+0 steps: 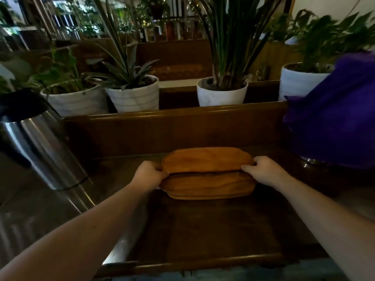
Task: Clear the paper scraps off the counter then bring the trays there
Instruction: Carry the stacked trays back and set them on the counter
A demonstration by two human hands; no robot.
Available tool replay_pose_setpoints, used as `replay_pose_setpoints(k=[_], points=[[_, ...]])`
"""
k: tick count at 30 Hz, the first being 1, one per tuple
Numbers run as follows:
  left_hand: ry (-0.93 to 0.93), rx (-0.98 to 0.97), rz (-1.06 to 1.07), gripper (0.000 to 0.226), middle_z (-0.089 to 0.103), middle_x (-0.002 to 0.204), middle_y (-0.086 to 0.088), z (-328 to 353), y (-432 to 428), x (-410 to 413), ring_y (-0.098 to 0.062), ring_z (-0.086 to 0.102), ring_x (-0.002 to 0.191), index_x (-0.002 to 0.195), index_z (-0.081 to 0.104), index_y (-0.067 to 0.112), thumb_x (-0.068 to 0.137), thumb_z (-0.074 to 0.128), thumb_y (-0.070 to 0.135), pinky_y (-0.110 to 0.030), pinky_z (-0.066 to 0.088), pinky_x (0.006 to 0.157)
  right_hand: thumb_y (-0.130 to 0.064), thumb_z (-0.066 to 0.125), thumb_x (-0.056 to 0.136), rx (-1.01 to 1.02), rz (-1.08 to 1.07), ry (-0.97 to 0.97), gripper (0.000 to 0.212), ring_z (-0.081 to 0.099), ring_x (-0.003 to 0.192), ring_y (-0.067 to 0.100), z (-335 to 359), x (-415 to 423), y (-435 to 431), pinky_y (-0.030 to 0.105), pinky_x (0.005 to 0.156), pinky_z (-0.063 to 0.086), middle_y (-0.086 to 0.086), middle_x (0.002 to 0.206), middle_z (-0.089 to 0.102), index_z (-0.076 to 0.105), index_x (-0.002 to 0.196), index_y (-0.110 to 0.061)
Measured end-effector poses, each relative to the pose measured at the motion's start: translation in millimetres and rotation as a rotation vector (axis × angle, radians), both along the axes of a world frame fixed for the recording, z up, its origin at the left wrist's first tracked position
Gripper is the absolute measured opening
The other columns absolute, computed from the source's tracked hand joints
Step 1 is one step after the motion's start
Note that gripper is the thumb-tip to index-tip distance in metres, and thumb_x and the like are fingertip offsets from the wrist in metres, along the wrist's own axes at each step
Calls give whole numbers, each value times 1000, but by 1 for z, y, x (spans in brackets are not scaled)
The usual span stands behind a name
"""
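Note:
A stack of light wooden trays [208, 184] rests on the dark wooden counter [203, 230], near its back wall. The top tray [207, 159] is tilted up at its far side, apart from the ones below. My left hand [149, 175] grips the stack's left end and my right hand [263, 170] grips its right end, thumbs on the top tray's near rim. No paper scraps show on the counter.
A steel kettle [40, 147] stands on the metal surface at the left. A purple cloth [334, 118] covers something at the right. White plant pots [222, 91] line the ledge behind the counter's raised wooden back [174, 118].

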State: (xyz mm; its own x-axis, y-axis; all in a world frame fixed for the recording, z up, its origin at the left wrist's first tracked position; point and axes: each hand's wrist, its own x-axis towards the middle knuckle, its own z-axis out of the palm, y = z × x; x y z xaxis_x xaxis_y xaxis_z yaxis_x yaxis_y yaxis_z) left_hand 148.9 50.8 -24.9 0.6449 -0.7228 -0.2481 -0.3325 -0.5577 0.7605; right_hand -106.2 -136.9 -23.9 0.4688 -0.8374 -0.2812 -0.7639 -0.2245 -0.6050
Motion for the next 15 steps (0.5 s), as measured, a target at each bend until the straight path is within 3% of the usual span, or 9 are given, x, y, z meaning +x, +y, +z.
replay_pose_setpoints(k=[3,9,12,15], points=[[17,7,12,7,72,90,-10,-1,-6,4,-23,71,82,86,68,13,86,64,20,-46,59,79,-43,57,92,-1,32,52,28,63,82,23,-1,5,-10,32,64,46,9,91,64,63,90,-15],[-28,69,61,6,69,90,-8,-1,-15,2,-19,67,81,89,66,13,85,66,18,-36,57,73,-48,55,90,-48,59,114,34,63,86,24,-7,14,-29,42,79,53,9,98,63,61,99,-16],[-16,68,95,4,66,87,-6,-3,-17,0,-16,64,74,87,63,16,86,66,19,-27,51,58,-52,54,89,-84,71,137,38,61,85,22,-11,15,-35,39,74,52,7,96,61,60,101,-17],[-20,58,112,8,65,88,-5,-8,-17,-1,-16,63,78,91,64,16,86,66,21,-29,52,63,-53,54,89,-103,93,156,38,61,83,21,-12,16,-40,35,66,48,6,94,61,60,99,-17]])
